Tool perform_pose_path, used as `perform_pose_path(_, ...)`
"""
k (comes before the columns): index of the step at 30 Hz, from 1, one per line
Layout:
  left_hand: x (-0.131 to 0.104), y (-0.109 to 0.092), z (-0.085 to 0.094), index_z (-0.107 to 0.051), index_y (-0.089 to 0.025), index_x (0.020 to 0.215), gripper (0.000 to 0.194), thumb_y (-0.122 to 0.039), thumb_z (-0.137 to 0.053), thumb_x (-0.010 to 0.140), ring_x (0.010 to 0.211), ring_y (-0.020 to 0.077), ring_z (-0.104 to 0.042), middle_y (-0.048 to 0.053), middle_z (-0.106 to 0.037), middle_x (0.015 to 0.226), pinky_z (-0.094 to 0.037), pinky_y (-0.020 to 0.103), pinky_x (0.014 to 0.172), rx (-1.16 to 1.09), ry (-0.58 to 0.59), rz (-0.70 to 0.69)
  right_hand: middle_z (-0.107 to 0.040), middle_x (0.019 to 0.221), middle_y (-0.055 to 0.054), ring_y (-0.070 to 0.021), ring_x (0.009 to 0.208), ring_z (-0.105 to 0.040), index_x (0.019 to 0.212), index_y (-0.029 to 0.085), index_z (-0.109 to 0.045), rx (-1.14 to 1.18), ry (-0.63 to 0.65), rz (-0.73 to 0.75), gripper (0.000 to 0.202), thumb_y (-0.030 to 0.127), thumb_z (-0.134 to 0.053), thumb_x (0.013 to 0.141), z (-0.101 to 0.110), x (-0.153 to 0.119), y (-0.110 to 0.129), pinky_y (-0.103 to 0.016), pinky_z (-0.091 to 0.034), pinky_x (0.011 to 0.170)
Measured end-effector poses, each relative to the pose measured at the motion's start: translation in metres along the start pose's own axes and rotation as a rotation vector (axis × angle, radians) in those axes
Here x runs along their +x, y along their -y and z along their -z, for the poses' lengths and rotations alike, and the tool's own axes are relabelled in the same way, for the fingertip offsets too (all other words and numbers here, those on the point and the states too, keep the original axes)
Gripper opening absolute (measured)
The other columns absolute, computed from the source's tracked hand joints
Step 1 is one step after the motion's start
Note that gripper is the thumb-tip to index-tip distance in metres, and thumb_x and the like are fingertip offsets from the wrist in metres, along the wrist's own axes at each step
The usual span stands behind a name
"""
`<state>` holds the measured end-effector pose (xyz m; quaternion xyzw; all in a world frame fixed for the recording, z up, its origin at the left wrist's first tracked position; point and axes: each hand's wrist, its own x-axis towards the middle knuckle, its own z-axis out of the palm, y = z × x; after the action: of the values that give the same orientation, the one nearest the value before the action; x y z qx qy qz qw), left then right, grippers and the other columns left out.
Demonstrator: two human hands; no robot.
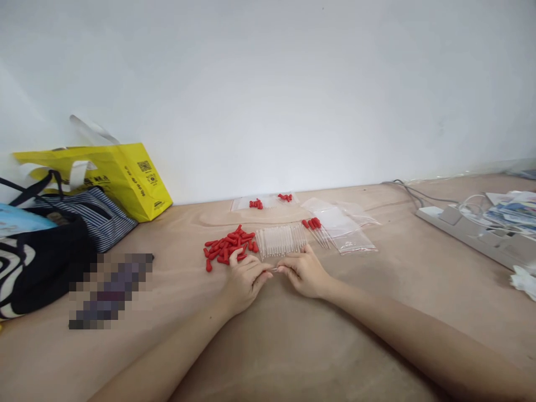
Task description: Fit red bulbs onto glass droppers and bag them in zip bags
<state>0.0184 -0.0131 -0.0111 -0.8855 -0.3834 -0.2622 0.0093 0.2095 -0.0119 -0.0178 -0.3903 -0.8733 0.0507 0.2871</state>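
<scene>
Both hands meet over the table in front of a row of clear glass dropper tubes point(280, 241). A thin clear dropper tube point(274, 270) runs between my fingertips. My left hand point(247, 282) is closed in a pinch at its left end; whether a red bulb is inside those fingers is hidden. My right hand point(305, 272) pinches the tube's right end. A heap of red rubber bulbs point(228, 244) lies just beyond my left hand. Several droppers with red bulbs fitted point(314, 224) lie side by side to the right of the row.
Clear zip bags point(355, 237) lie at the back right, another with red-bulbed droppers point(256, 204) by the wall. Yellow bag point(146, 184), striped bag point(103, 215) and black bag point(62, 268) stand left, near a pixelated item point(111, 293). A power strip point(460, 231) lies right.
</scene>
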Motion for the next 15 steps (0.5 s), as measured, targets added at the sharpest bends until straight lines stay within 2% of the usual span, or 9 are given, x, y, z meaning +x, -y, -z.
perform_pose_path(2, -0.001, 0.005, 0.002, -0.053, -0.023, 0.101, 0.024, -0.034, -0.048, 0.081, 0.08, 0.0161, -0.055, 0.0, -0.065, 0.079, -0.012, 0.045, 0.095, -0.013, -0.007, 0.045, -0.064, 0.075, 0.0, -0.0099, 0.065, -0.052, 0.081, 0.02, -0.059, 0.008, 0.015, -0.019, 0.023, 0.023, -0.037, 0.087, 0.004, 0.0, -0.006, -0.028, -0.018, 0.066)
perform_pose_path(5, -0.004, 0.012, 0.005, -0.055, -0.024, 0.097, 0.02, -0.034, -0.047, 0.082, 0.083, 0.0165, -0.055, 0.0, -0.065, 0.087, -0.009, 0.047, 0.097, -0.008, -0.022, 0.088, -0.064, 0.075, 0.001, -0.0104, 0.066, -0.054, 0.08, 0.02, -0.057, 0.025, 0.024, -0.032, 0.022, 0.026, -0.038, 0.087, 0.009, -0.002, -0.015, -0.028, -0.019, 0.068)
perform_pose_path(9, -0.006, 0.013, 0.007, -0.058, -0.025, 0.089, 0.015, -0.032, -0.045, 0.083, 0.081, 0.0159, -0.055, -0.001, -0.066, 0.085, -0.007, 0.047, 0.098, 0.01, -0.026, 0.098, -0.065, 0.076, 0.0, -0.0115, 0.069, -0.055, 0.088, 0.019, -0.055, 0.036, 0.016, 0.025, 0.016, 0.031, -0.044, 0.085, 0.013, -0.006, -0.021, -0.028, -0.02, 0.069)
perform_pose_path(15, -0.002, 0.004, 0.002, -0.06, -0.025, 0.085, 0.016, -0.033, -0.047, 0.082, 0.077, 0.015, -0.055, -0.002, -0.066, 0.077, -0.009, 0.046, 0.097, -0.036, -0.016, 0.081, -0.063, 0.07, -0.001, -0.0115, 0.067, -0.053, 0.082, 0.018, -0.056, -0.082, -0.078, 0.127, 0.02, 0.026, -0.039, 0.086, 0.007, -0.008, -0.017, -0.029, -0.02, 0.068)
